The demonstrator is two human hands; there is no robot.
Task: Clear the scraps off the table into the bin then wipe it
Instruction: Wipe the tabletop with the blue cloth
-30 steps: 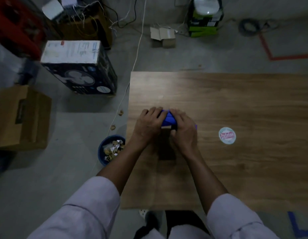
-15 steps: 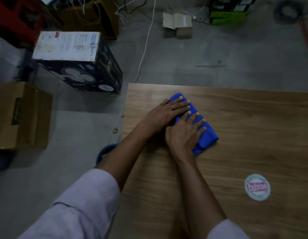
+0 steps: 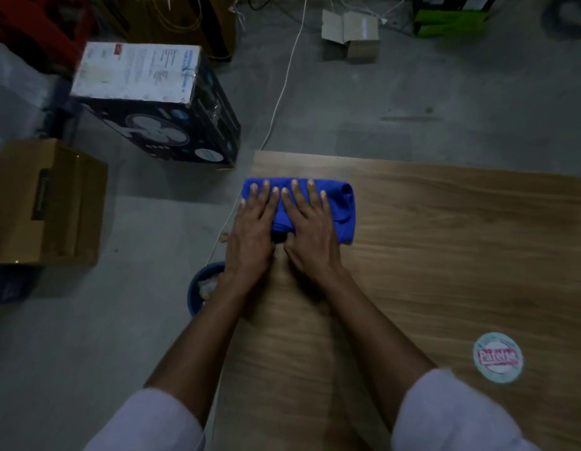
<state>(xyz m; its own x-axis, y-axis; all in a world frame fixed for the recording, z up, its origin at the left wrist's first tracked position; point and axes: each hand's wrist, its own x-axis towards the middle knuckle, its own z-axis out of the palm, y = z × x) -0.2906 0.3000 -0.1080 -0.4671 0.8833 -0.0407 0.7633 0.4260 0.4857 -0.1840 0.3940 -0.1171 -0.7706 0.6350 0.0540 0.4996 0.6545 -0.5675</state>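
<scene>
On the floor at the far left sits a brown cardboard box [image 3: 45, 203], and beyond it a printed fan box [image 3: 152, 102]. A white cable [image 3: 282, 86] trails over the floor toward the desk's far left corner. The blue bin [image 3: 198, 294] stands on the floor just beside the desk's left edge, partly hidden by our left forearm, and pale scraps [image 3: 207, 286] show inside it.

Our left grip [image 3: 253, 229] lies flat with its fingers straight and close together, pressing on the left end of the folded blue cloth [image 3: 343, 209]. The cloth lies at the far left corner of the desk [image 3: 445, 239], and its left end reaches the left edge. Our right grip [image 3: 310, 229] lies flat just beside the left one, palm down on the middle of the cloth. The cloth's right end shows bare past it. Neither grip curls round anything.

With scraps in the bin and the cloth under both palms, we judge that we are on the wiping step.

The cloth looks soft, light and limp. We expect it to slide easily on the smooth wood but to bunch or unfold if pushed from one end. Broad, flat pressure over its folded body should suit it. To lift it, we would pinch through all the layers at the near fold.

Toward the desk's near right lies a round sticker [image 3: 497, 357].
</scene>
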